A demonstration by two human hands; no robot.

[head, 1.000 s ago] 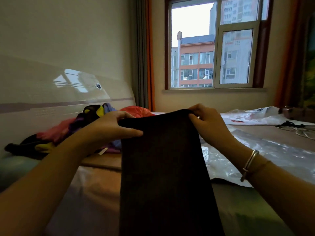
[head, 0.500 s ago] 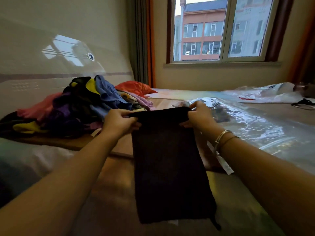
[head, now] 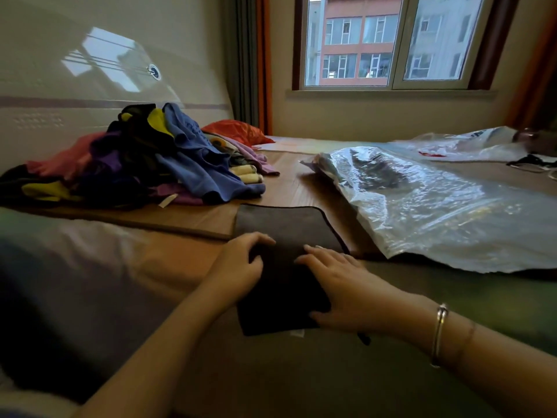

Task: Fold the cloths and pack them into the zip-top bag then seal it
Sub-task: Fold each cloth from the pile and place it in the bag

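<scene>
Dark cloth spread flat on the bed, far edge lying on a brown wooden board, near end toward the camera. Left hand resting on the cloth's left side, fingers loosely bent, nothing clenched in the grip. Right hand laid flat on the cloth's right side, fingers straight and spread, grip released, pressing down. Silver bangle on the right wrist.

Zip-top bag lying just right of the cloth, clear and crinkled, with something dark inside near its far end. Pile of unfolded cloths at far left on the board, against a pale headboard: blue, purple, yellow, black, pink, with an orange piece behind. Second plastic bag farther back on the right. Window behind, showing buildings outside.
</scene>
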